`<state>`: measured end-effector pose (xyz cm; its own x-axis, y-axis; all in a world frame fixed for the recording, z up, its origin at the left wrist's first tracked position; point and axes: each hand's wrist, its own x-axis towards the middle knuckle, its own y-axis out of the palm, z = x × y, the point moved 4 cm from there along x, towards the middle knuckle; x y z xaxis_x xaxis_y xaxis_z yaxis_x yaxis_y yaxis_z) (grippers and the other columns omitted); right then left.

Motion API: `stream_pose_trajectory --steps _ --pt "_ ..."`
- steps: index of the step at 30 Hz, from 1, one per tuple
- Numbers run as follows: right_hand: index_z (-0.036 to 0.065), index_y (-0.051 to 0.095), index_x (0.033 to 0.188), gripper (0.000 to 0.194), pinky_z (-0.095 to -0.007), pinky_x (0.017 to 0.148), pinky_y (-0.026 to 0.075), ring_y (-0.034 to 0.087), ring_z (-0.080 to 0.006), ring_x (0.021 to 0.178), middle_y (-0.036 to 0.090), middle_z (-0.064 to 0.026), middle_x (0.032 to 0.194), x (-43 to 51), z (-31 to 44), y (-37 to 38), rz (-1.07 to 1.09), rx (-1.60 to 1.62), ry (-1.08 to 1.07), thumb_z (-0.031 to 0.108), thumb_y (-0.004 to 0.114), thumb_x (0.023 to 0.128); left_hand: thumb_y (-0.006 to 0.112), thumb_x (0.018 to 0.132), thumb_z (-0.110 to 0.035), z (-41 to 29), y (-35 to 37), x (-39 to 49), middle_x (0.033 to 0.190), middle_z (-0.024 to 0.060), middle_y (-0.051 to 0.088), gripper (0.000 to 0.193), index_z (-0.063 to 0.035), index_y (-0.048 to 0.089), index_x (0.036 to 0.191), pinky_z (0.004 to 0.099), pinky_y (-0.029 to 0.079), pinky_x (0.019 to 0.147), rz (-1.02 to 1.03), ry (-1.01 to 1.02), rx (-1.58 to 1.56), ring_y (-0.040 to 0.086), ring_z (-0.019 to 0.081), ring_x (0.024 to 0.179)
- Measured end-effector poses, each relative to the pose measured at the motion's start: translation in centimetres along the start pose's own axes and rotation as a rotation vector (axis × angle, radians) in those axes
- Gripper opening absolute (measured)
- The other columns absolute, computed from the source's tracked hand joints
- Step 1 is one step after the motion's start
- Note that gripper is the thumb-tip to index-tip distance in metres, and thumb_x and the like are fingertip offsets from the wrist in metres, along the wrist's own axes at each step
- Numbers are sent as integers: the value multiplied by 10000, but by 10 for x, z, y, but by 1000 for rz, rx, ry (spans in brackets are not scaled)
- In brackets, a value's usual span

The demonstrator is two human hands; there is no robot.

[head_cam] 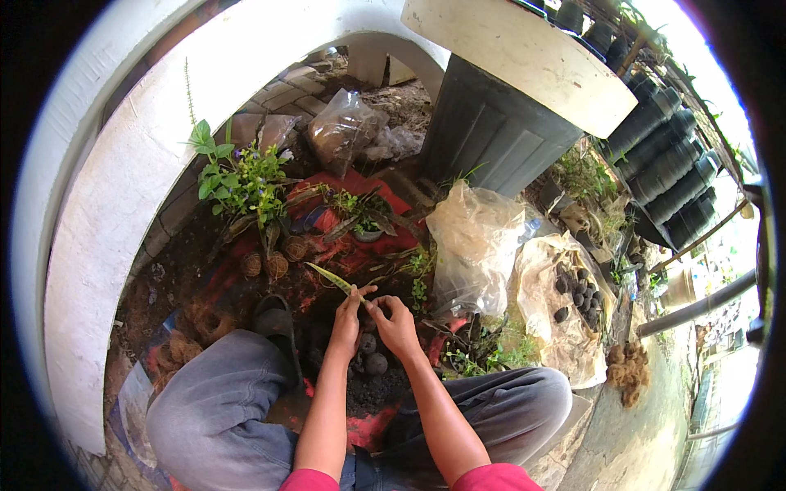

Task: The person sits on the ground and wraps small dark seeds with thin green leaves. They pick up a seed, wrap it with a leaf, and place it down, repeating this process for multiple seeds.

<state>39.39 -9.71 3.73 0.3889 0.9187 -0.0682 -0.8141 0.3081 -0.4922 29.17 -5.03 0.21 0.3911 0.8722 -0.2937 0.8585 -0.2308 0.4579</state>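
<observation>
Between my two hands is a long pointed green leaf with pale yellow edges (331, 277), perhaps from a snake plant. My left hand (347, 322) grips it along its middle, and the tip slants up to the left. At the lower end of the leaf, my right hand (394, 322) pinches it with thumb and fingertips. Below the hands, between my legs, sit dark round soil balls (375, 364) beside a heap of loose black soil (374, 393). Farther ahead lie several fibre-wrapped balls (276, 266), with leaves standing from at least one.
Flowering plants (249, 184) and a small potted plant (368, 235) stand ahead. To the right are a clear plastic bag (473, 245) and a plastic sheet (534, 288) bearing dark balls (578, 299). Coconut fibre (209, 322) lies left. A white arched wall (123, 184) curves around the left side.
</observation>
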Motion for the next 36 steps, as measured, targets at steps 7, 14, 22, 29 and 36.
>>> stream_pose_trajectory --steps 7,14,22,29,36 --pt "-61 590 1020 415 -410 702 455 607 -342 794 595 -227 846 0 -1 3 142 8 138 336 505 933 393 991 -465 4 -2 6 997 66 543 467 -83 631 1115 323 405 873 25 26 70 505 172 942" --pt "-31 624 847 356 -338 669 463 593 -221 680 607 -158 698 -4 11 -4 136 -10 59 324 611 872 477 984 -353 1 -6 3 787 -12 476 316 -62 590 931 257 397 729 -61 8 -291 471 104 729" --pt "30 679 1013 245 -367 766 503 634 -300 872 635 -154 937 -6 27 -5 -54 121 -250 111 714 784 533 963 -261 -9 -11 5 845 28 503 190 -73 512 949 317 452 752 -9 72 -537 523 165 811" --pt "71 690 1027 332 -379 861 487 567 -294 1002 608 -88 1076 -24 32 14 -219 -227 -519 6 678 702 507 971 -220 -6 0 6 883 57 533 167 -54 514 962 354 472 882 10 99 -569 561 218 923" --pt "49 677 1034 303 -384 866 487 575 -308 1009 638 -108 1066 -24 29 14 -279 -120 -483 10 665 733 469 984 -183 0 0 8 900 66 550 145 -42 499 1003 388 466 938 -22 83 -650 574 251 1020"
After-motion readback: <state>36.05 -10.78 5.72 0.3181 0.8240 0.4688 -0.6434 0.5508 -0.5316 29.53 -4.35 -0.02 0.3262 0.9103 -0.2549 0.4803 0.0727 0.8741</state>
